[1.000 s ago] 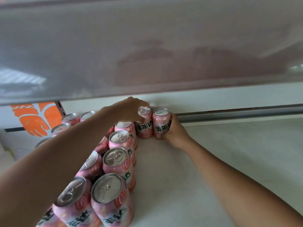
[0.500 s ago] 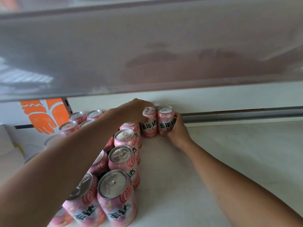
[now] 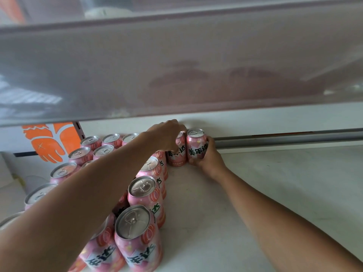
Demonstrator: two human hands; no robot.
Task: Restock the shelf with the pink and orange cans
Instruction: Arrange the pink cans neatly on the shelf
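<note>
Far along the shelf (image 3: 275, 193), the right hand (image 3: 211, 160) curled round the end can (image 3: 196, 148) while the left hand (image 3: 167, 134) gripped the top of the neighbouring can (image 3: 177, 157), just left. Both wanted seating upright against the rail (image 3: 284, 138) (labels facing near), flush with the pink row (image 3: 145, 191).

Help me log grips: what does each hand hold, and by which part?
The right hand grips the rightmost can round its side wall. The left hand holds the can beside it from above, by its top.
</note>
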